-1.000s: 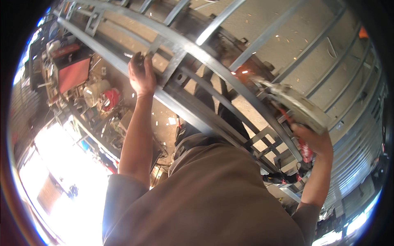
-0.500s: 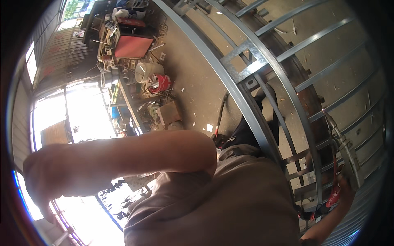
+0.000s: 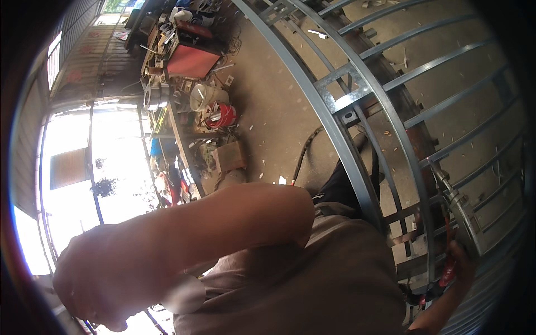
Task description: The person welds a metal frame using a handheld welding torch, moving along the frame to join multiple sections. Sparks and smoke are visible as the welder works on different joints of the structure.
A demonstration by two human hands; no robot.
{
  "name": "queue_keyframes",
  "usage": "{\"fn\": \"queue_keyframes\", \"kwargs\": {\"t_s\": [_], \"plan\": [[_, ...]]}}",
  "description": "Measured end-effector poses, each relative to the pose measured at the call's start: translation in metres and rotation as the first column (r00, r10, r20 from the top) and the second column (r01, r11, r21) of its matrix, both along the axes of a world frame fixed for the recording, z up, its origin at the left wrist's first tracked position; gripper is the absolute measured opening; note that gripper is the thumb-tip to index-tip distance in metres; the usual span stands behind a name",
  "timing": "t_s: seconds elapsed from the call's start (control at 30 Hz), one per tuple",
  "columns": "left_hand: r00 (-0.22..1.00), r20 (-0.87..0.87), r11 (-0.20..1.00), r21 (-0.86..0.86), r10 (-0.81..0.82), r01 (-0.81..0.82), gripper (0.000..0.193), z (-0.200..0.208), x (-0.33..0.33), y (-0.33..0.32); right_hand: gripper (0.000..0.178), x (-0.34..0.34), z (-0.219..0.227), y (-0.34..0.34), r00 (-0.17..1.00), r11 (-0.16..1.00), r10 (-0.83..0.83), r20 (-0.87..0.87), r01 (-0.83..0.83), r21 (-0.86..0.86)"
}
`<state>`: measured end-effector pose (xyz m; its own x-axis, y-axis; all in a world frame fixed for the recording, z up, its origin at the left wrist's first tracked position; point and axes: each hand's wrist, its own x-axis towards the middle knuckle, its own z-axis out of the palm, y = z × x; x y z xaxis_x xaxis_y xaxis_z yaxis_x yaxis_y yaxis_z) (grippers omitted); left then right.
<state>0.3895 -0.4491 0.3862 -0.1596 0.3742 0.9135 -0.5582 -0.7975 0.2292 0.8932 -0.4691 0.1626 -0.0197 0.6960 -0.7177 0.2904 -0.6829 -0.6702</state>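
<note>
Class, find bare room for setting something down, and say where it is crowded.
Mostly bare floor lies between the red bucket and the steel rail, bordered by the dark hose. Crowded: around the red box, and around the right hand and its metal tool.

Frame [image 3: 338, 134] right, bench [image 3: 181, 145] left, floor [image 3: 262, 106] between

The frame runs from the far centre down the right side, passing over one of the person's legs [image 3: 343, 181]. At its near right part, the right hand [image 3: 460, 267] holds a hand tool [image 3: 464, 209]. The left hand [image 3: 92, 285] is at lower left, well apart from the frame. Just right of the bench sits a bucket [image 3: 226, 116], a pail [image 3: 200, 97] behind it and a box [image 3: 229, 156] before it. A cable [image 3: 304, 153] lies beside the frame.
</note>
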Motion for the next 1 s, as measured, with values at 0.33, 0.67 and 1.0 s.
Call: {"fn": "queue_keyframes", "kwargs": {"t_s": [0.33, 0.67, 1.0], "plan": [[0.998, 0.019, 0.998, 0.003, -0.057, 0.057, 0.034, -0.010, -0.019, -0.003, 0.041, -0.019, 0.005, -0.007, 0.999, 0.999, -0.020, 0.036, 0.018, 0.049], [0.670, 0.455, 0.771, 0.061, -0.587, 0.634, 0.028, -0.077, -0.042, 0.064, 0.045, -0.045, 0.023, 0.038, 0.999, 0.988, -0.053, -0.004, 0.053, 0.143], [0.894, -0.426, -0.054, -0.898, -0.137, -0.436, 0.016, -0.284, 0.045, 0.046, 0.051, -0.098, -0.049, 0.117, 0.988, 0.998, 0.052, -0.148, -0.045, 0.052]]}}
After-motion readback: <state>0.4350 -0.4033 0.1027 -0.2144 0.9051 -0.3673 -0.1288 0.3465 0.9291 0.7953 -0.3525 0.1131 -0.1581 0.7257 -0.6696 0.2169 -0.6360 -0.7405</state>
